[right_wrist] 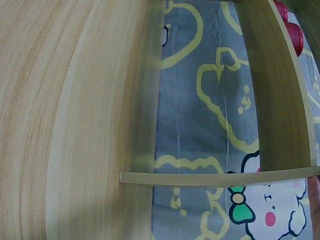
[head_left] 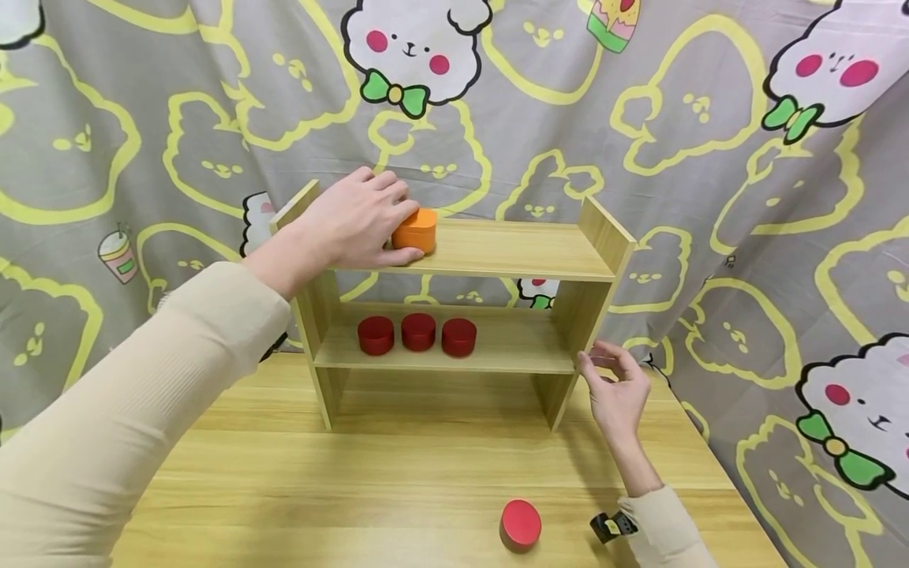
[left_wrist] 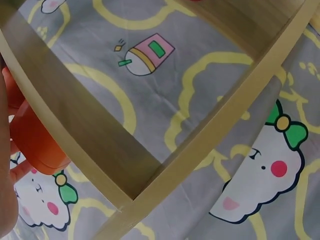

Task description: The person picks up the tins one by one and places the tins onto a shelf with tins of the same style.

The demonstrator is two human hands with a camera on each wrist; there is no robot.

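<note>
On the top board of a wooden shelf [head_left: 511,246], my left hand [head_left: 358,217] grips an orange tin [head_left: 419,233] near the left side. The left wrist view shows fingers around the orange tin [left_wrist: 40,140]; the palm hides whatever else lies behind it. My right hand [head_left: 619,394] holds the shelf's right side panel [head_left: 592,315] at middle-board height, thumb on the front edge, fingers bent beside it. In the right wrist view only a sliver of the fingers shows at the right edge. Red round tins [head_left: 418,332], three in a row, stand on the middle board's left half.
A single red tin [head_left: 521,525] stands on the wooden table [head_left: 398,481] in front of the shelf. A dark wrist strap [head_left: 612,525] is by my right cuff. A patterned grey curtain [head_left: 497,126] hangs behind the shelf and along the right.
</note>
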